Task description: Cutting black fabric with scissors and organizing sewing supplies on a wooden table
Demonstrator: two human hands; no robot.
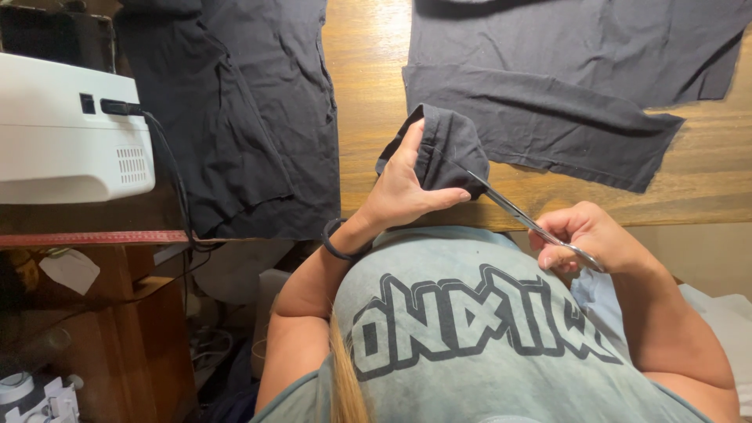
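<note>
Left hand (403,184) raised just above the near edge of the counter (368,94), fingers closed around a small folded piece of black fabric (446,149), thumb pressed along its lower fold. Right hand (583,235) lower and to the right, fingers curled shut through the handles of metal scissors (521,215). Scissor axis slanting up and left from right hand toward left hand; blade tips touching, or just inside, the lower right corner of the fabric piece, beside the left thumb. Blade opening not discernible. Fabric piece dark, matte, soft, doubled over, with a stitched hem ridge along its upper edge. Beyond the hands, larger black cloth panels (548,102) spread flat; white machine (70,125) far off left.
</note>
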